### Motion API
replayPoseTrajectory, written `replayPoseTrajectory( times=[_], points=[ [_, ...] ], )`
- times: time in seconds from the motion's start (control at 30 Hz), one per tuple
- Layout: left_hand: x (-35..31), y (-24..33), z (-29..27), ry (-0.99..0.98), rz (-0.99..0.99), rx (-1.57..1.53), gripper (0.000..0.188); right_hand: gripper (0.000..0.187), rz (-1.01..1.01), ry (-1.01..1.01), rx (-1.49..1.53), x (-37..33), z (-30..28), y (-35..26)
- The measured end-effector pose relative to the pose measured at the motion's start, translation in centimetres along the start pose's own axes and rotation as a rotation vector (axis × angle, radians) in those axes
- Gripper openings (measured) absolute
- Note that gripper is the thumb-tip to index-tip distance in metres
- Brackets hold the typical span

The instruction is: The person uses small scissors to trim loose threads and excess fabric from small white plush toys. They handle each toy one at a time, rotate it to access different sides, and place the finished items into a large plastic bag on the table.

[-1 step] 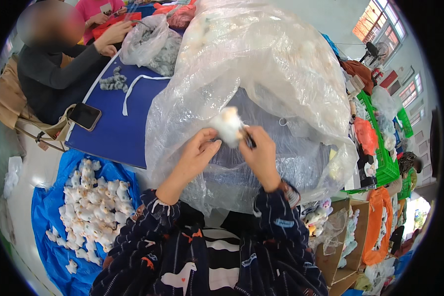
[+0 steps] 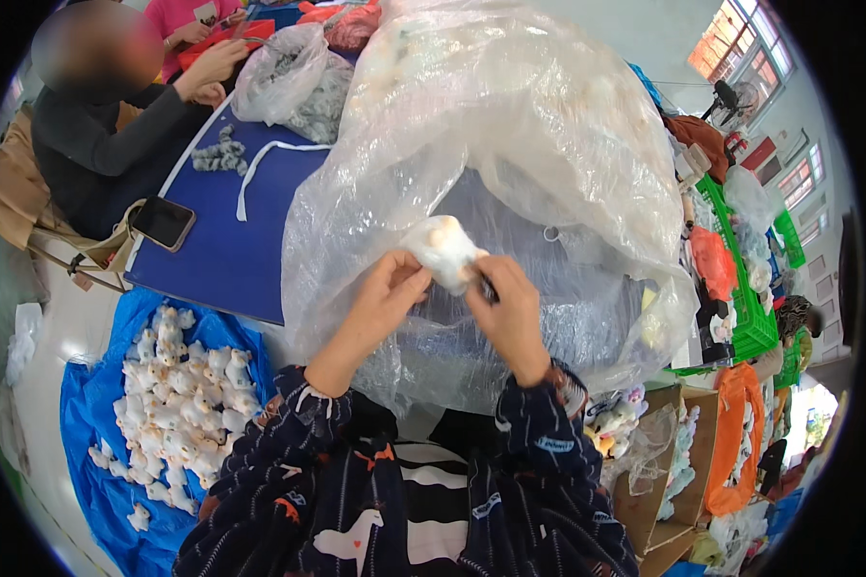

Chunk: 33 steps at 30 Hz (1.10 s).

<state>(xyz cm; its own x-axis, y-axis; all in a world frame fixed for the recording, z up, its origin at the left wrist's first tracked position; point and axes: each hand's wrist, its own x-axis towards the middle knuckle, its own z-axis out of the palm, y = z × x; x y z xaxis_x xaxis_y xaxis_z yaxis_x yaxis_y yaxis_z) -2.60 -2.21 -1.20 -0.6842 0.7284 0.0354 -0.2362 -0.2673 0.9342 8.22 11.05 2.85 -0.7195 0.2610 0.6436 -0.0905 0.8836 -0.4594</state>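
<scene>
White plush piece [image 2: 441, 252]: held up in front of the near opening of the clear plastic bag [image 2: 539, 106], between both hands; tan patches on top and at right end.
Bearing: just beyond the fingertips — up and right from the left hand, up and left from the right hand.
Long axis: slanted, upper left to lower right by judgement; stubby, so hard to fix.
Nearer hand: neither clearly; both touching.
Left hand [image 2: 380, 306]: narrow, thumb and fingers gathered against the plush's lower left side.
Right hand [image 2: 506, 310]: narrow, fingertips at the tan right end; something dark [image 2: 489, 288] within the fingers — cannot tell what.
Pile of similar white pieces [image 2: 188, 404]: left of the bag and lower, on blue sheeting [image 2: 87, 413].
Phone [image 2: 164, 224]: left of the bag, on the blue tabletop [image 2: 236, 264].
Hidden: plush underside, behind fingers; right fingertips partly lost against the dark thing; bag contents blurred by film and glare.
</scene>
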Motion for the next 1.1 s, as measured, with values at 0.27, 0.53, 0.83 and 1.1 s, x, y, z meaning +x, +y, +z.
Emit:
replayPoseTrajectory(
  times=[0.27,0.53,0.83,1.1],
  points=[
    [-0.4,-0.5,2.5,-0.031,-0.232,-0.189,0.030,0.028,0.022,-0.104,0.245,-4.1,-0.3,-2.4],
    [-1.0,-0.9,2.4,-0.080,-0.097,-0.040,0.028,0.019,0.256,0.084,0.219,-3.6,-1.2,-2.0],
    [-1.0,-0.5,1.6,-0.079,-0.151,-0.248,0.026,0.010,0.753,-0.131,1.144,-4.3,-3.1,-2.4],
    [-0.8,-0.9,1.2,-0.025,-0.179,-0.283,0.028,0.029,0.395,-0.170,0.535,-5.2,-5.7,-1.7]
  ],
)
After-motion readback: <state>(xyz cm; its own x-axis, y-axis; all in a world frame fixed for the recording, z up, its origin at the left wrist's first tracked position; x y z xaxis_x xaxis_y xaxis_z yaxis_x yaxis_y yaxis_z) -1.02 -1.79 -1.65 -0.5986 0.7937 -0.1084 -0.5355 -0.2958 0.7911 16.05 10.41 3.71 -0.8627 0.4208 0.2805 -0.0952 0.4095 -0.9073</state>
